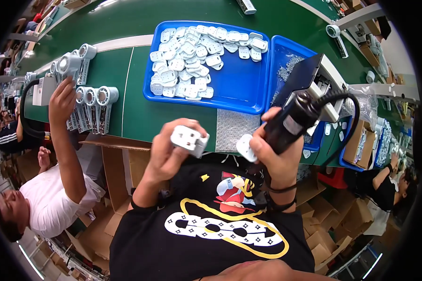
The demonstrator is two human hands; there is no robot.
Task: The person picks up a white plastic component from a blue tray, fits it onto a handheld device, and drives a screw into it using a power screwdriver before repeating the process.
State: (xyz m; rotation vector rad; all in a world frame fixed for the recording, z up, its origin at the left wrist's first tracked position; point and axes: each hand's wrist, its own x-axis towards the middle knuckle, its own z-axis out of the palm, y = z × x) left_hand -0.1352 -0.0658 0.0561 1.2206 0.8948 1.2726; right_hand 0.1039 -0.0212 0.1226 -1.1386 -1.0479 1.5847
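Observation:
My left hand (160,157) is closed around a small white plastic housing (189,138) with square openings in its face, held in front of my chest. In my right hand (286,161) is a black electric screwdriver (290,124) with a coiled cable. The thumb and fingers of that same hand also pinch a flat, rounded white cover plate (245,148), which is apart from the housing. Beyond my hands lies a blue tray (239,99) with a heap of similar white cover plates (192,58).
A second blue tray (282,44) holds small metal pieces, beside a black-and-white machine (309,79). Bubble wrap (234,125) lies at the bench edge. At left, a co-worker's hand (62,99) is at round-headed white devices (91,96). Cardboard boxes (328,220) stand below on the right.

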